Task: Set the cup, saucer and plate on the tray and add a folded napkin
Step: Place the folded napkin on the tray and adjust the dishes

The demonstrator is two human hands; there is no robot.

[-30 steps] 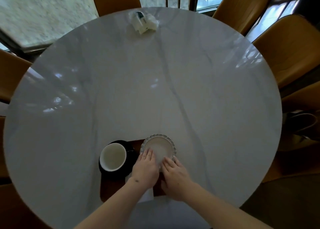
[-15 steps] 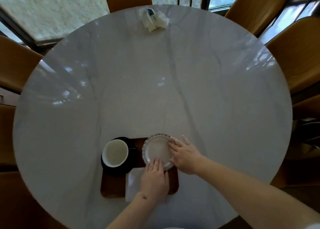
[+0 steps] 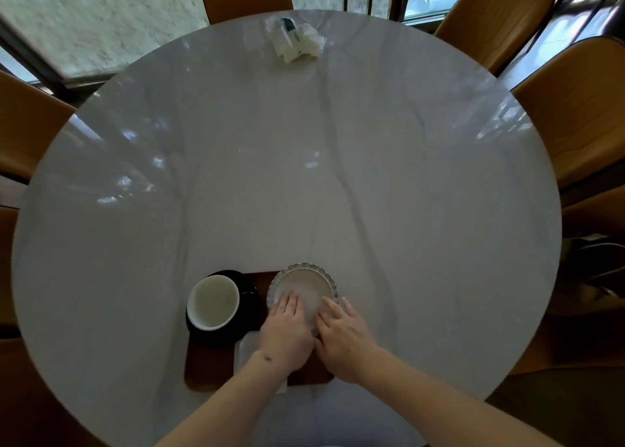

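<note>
Fluted plate (image 3: 304, 286) is pressed by left hand (image 3: 287, 331) and right hand (image 3: 345, 335), fingers flat (not gripping); folded napkin (image 3: 247, 348) beneath left hand could be dragged off wooden tray (image 3: 206, 369).

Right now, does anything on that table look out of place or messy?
Only the crumpled white wad at the table's far edge, away from the tidy tray. Nothing looks spilled or broken.
</note>
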